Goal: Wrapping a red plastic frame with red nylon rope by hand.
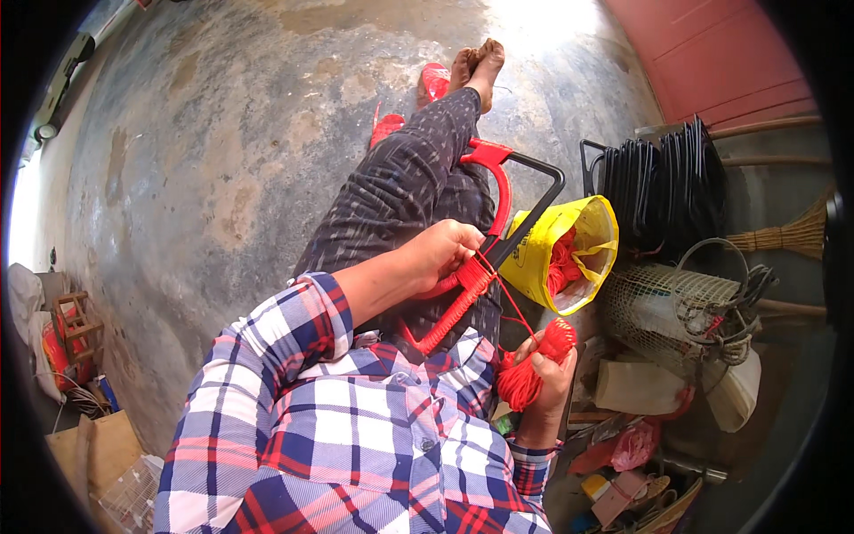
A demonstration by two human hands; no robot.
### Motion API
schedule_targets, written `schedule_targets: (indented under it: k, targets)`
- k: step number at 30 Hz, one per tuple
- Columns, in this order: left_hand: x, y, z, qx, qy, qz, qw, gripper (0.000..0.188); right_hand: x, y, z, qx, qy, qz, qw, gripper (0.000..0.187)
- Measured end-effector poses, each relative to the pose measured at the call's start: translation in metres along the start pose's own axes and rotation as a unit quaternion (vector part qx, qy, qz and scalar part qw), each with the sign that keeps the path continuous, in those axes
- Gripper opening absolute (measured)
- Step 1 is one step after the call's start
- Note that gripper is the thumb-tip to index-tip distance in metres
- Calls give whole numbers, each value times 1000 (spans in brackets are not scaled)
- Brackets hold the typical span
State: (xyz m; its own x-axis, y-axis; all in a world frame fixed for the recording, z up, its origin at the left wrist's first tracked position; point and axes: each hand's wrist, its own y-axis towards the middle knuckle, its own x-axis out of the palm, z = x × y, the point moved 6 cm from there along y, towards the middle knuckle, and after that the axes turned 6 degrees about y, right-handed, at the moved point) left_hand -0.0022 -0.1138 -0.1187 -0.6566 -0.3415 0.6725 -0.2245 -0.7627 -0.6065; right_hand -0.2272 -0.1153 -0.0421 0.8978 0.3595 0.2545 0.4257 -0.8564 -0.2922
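Across my lap lies a black metal frame [539,206] with rounded corners. Red cord is wound closely around parts of it, making a thick wrapped bar [455,311] on the near side. My left hand [442,255] is closed at the frame, its fingertips pinching where the cord meets the bar; the exact grip is partly hidden. From there a strand runs down to my right hand [553,378], which is closed around a bundle of red cord [520,381]. Beside my legs, a yellow bag [532,262] stands open with more red cord [562,265] inside.
Several black frames [663,182] are stacked at right, near a straw broom [787,233] and a mesh basket [663,303]. Odds and ends [627,489] lie lower right. Red shoes [433,82] rest near my bare feet [480,67] on the concrete floor [222,169]. A red door [712,58] stands behind.
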Motion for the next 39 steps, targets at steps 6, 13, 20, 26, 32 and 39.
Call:
schedule_targets:
  k: [6, 13, 20, 26, 32, 39]
  targets:
    - [-4, 7, 6, 76, 52, -20, 996, 19, -7, -9, 12, 9, 4, 43, 999, 29]
    - [-3, -7, 7, 50, 65, 13, 997, 16, -37, 12, 39, 79, 81, 203, 973, 28]
    - [77, -104, 14, 492, 569, 16, 658, 40, 40, 12, -30, -139, 15, 16, 990, 65]
    - [92, -117, 18, 350, 402, -158, 831, 37, 84, 9, -11, -58, 47, -132, 988, 100]
    - [47, -130, 122, 615, 495, 108, 604, 24, 29, 48, -9, -31, 208, -120, 970, 45]
    - [44, -41, 87, 457, 842, 188, 217, 10, 51, 112, 9, -203, -422, -33, 883, 45]
